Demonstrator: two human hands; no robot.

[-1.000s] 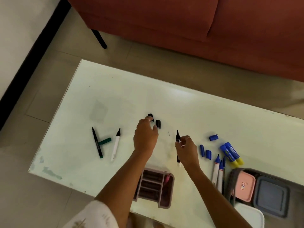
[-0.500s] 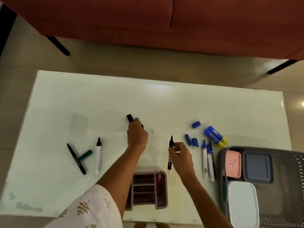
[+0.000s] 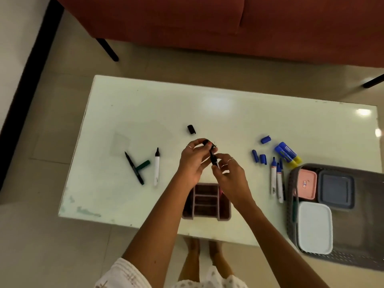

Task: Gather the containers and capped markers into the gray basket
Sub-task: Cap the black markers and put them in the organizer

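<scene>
sleeve: white, patterned | left hand: ring | right hand: ring | feet bare

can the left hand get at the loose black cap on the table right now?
Probably not yet. The left hand already pinches another black cap over the black marker that the right hand holds. The path itself is free: the loose black cap lies just beyond it on bare table.

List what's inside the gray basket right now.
Inside the gray plastic basket: a pink lidded container, a dark gray-blue lidded container and a white lidded container. Lids hide their contents; the containers cover most of the basket floor.
</scene>
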